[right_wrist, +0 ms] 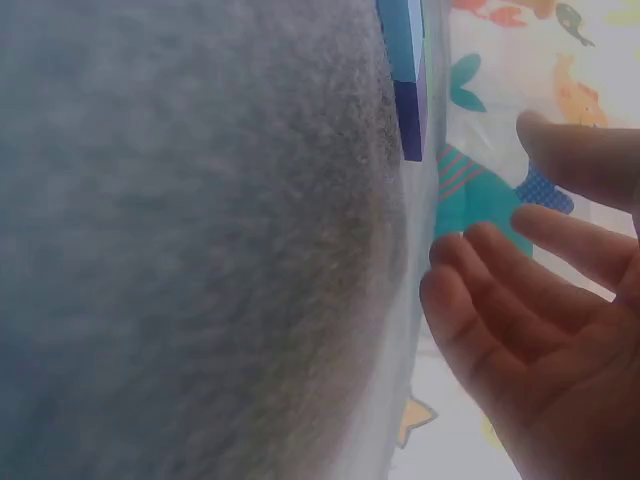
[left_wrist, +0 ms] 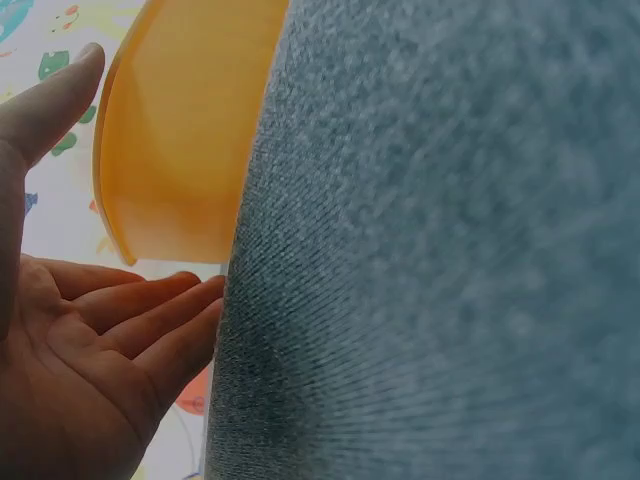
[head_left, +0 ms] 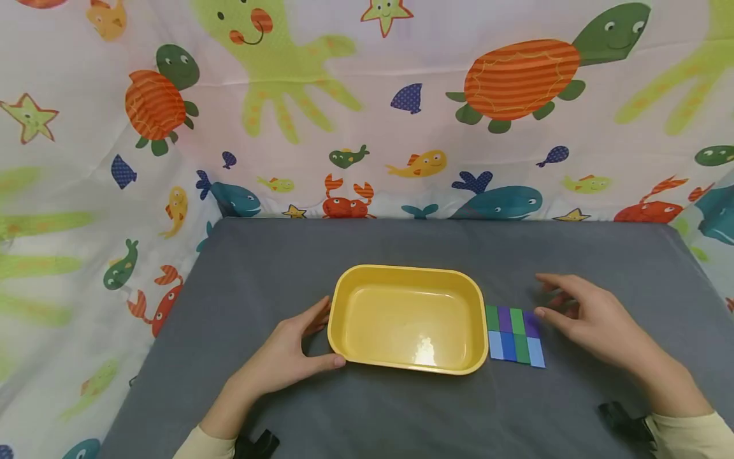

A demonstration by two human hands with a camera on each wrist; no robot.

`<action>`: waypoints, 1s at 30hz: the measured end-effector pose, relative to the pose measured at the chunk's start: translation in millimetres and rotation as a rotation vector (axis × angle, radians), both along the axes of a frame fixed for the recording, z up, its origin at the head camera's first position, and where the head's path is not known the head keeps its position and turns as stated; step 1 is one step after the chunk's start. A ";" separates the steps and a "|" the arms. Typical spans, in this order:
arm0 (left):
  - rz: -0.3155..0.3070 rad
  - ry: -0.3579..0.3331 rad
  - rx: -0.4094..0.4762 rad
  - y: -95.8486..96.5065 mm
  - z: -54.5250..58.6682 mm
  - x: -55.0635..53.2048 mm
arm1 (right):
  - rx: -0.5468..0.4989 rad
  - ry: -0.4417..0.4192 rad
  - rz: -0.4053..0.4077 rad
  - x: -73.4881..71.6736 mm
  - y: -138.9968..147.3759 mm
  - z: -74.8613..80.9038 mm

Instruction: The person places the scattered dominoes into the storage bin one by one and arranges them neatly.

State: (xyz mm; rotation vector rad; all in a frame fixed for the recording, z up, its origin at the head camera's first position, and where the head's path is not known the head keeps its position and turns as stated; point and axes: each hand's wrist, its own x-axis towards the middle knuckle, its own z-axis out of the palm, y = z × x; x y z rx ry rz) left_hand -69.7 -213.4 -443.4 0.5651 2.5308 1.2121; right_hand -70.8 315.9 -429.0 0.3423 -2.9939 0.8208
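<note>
Coloured blocks (head_left: 508, 347) are lying between the yellow tray (head_left: 395, 322) and the relaxed, empty right hand (head_left: 596, 322); the spread, empty left hand (head_left: 289, 352) is flanking the tray.

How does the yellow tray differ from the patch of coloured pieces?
The tray is plain yellow; the pieces are green, purple and blue. The tray is large and round-cornered; the pieces form a smaller, straight-edged patch. The tray is hollow; the pieces are not. Both rest on the grey tabletop.
</note>
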 end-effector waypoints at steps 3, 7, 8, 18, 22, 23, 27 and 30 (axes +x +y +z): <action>0.010 0.006 0.010 -3.7 2.8 3.7 | -0.069 -0.062 -0.021 4.7 0.7 -0.4; 0.005 0.000 0.020 -3.6 5.2 5.4 | -0.159 -0.181 -0.056 17.1 5.2 -1.7; 0.004 -0.003 0.020 -3.2 5.2 5.6 | -0.184 -0.214 -0.063 20.9 6.3 -2.6; -0.003 0.018 0.041 -6.1 2.2 6.8 | -0.294 -0.327 -0.075 49.5 2.1 -16.7; -0.025 0.009 0.060 -4.9 -1.4 5.5 | -0.276 -0.298 -0.075 55.4 0.0 -19.9; -0.037 0.005 0.072 -4.5 -2.7 5.4 | -0.270 -0.290 -0.075 56.5 0.1 -20.5; -0.076 -0.039 0.138 -1.8 -7.6 4.8 | -0.250 -0.263 -0.080 59.5 2.5 -23.0; -0.090 -0.065 0.175 -1.7 -8.6 5.3 | -0.239 -0.243 -0.078 60.4 2.4 -26.0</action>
